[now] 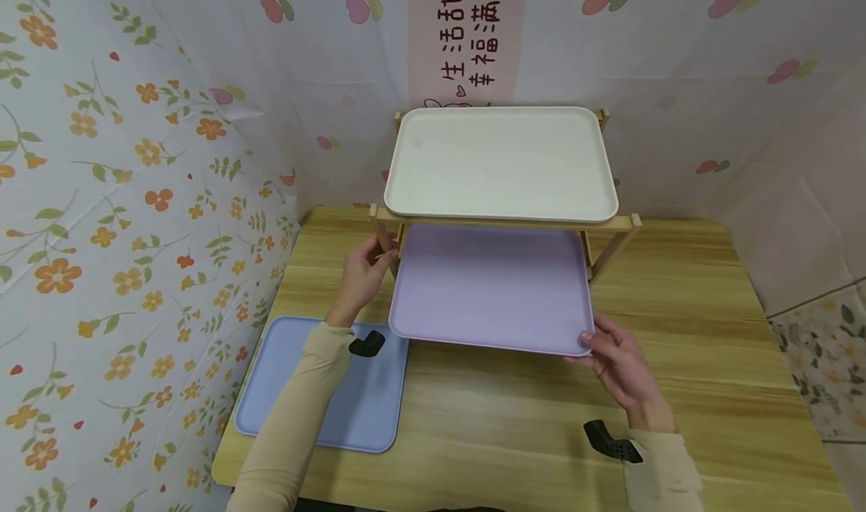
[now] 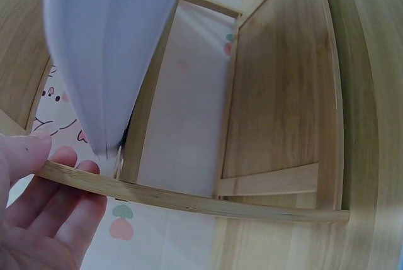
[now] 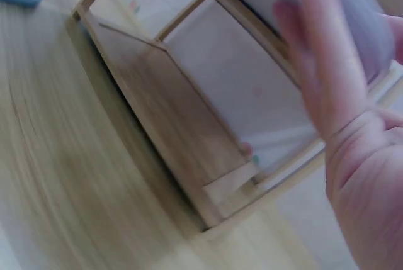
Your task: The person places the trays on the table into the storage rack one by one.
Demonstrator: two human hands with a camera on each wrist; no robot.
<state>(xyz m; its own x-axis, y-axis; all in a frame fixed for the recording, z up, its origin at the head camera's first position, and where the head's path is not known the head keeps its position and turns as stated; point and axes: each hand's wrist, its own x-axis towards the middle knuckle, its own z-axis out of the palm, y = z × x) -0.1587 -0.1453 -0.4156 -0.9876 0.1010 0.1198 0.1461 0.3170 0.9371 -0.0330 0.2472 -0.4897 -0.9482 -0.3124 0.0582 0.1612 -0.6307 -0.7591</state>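
Note:
A lavender tray (image 1: 494,290) lies on the middle level of a wooden rack (image 1: 612,252), its front part jutting out past the posts. My right hand (image 1: 619,358) pinches the tray's front right corner, thumb on top and fingers beneath. With my left hand (image 1: 361,275) I hold the rack's left front post (image 2: 220,207); thumb and fingers close around it in the left wrist view. A white tray (image 1: 501,162) covers the top level. Below the lavender tray, the rack's bottom wooden shelf (image 2: 277,94) is bare.
A blue tray (image 1: 368,403) lies on the wooden table (image 1: 487,422) at the left, partly under my left forearm. Behind the rack hangs a patterned cloth (image 1: 338,68), and a flowered cloth (image 1: 135,219) hangs along the left side.

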